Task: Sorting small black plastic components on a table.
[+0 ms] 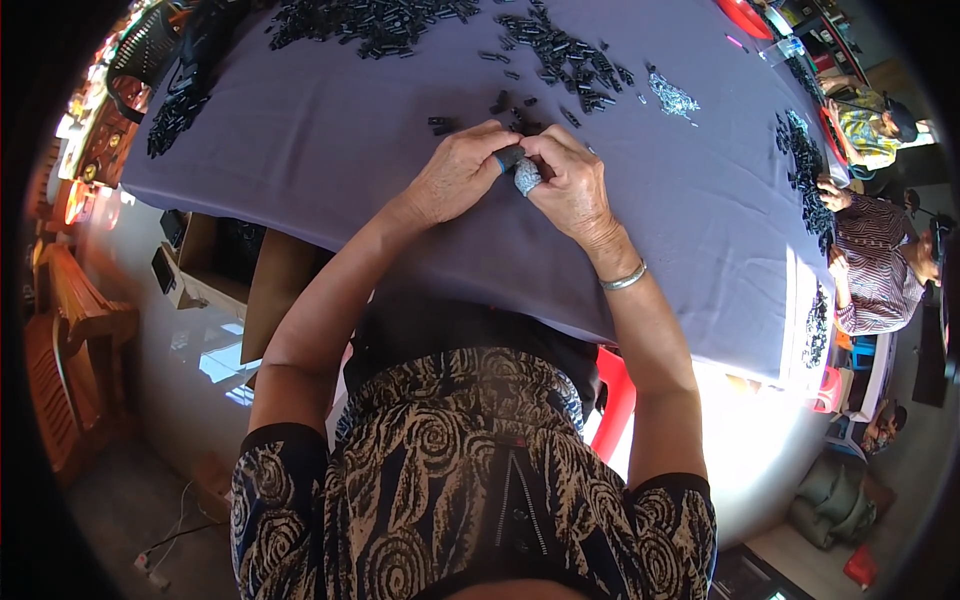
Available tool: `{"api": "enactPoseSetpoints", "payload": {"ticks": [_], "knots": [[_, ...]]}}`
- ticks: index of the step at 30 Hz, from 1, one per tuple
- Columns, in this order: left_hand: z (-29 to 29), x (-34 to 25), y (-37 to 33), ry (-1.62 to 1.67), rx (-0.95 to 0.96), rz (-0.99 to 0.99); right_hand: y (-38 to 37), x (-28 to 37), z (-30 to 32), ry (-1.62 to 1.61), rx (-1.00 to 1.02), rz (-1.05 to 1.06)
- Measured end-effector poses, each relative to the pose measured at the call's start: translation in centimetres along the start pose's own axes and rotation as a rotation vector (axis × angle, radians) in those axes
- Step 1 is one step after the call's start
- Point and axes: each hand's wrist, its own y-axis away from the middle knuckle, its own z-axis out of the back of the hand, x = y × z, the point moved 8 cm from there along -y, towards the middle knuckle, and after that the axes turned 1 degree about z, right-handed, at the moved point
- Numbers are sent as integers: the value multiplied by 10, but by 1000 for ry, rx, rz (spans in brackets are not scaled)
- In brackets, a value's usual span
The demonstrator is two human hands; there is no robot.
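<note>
My left hand (458, 172) and my right hand (572, 182) meet over the near part of the cloth-covered table, fingers closed and tips almost touching. A dark wrap with a blue edge (509, 158) covers my left thumb, and a grey wrap (527, 177) covers my right thumb. Whatever is pinched between them is hidden by the fingers. Just beyond my fingertips lie a few small black cylindrical pieces (440, 125). A larger heap of the same black pieces (570, 62) spreads farther off, with a small pile of silvery bits (672, 95) to its right.
The grey-purple tablecloth (300, 130) reaches close to my waist. More black pieces (375, 22) lie at the far side. Below the left edge stands an open cardboard box (215, 265); a wooden chair (75, 340) is farther left. Two people (880, 250) work at the right edge.
</note>
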Motion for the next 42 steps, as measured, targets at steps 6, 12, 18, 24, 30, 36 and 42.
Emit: {"api": "enactPoseSetpoints", "payload": {"ticks": [6,12,18,24,30,36,42], "knots": [[-2,13,3,109,11,106,-2,-9,10,110,-108,2],[0,8,2,179,17,154,-11,-52,23,389,-117,-148],[4,17,3,316,-53,211,-8,-60,8,534,50,-124],[8,21,6,218,-36,319,-10,-45,12,253,-56,-116],[5,20,3,232,-61,253,-8,-6,10,-108,-130,-110],[5,10,2,135,-108,181,-7,15,6,-123,-100,17],[7,28,7,416,-152,326,-13,-32,3,-309,-56,-264]]}}
